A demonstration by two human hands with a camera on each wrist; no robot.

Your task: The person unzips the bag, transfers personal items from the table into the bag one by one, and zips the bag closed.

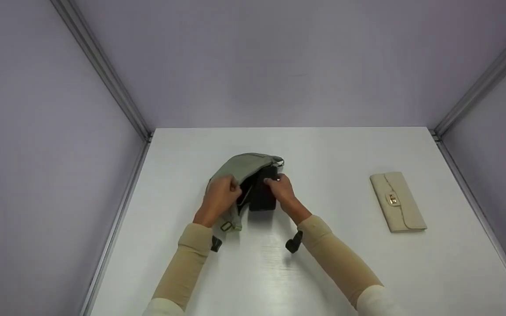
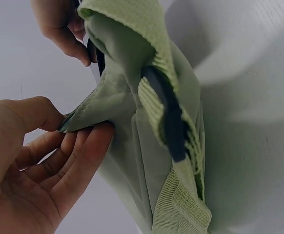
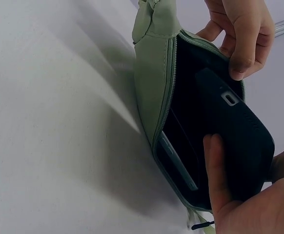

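The left hand (image 1: 218, 196) pinches the zip edge of the green pouch (image 1: 240, 169), holding its mouth apart. The right hand (image 1: 282, 189) grips a black case (image 1: 262, 197), half inside that opening. Both sit mid-tabletop (image 1: 323, 263). At 3 o'clock, well apart, lies a cream wallet (image 1: 397, 201).

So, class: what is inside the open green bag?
The green bag has a dark lining; a black case, gripped by the right hand, sits partly in its mouth, beside a slim flat item. The left hand holds the opening. Deeper contents are hidden.
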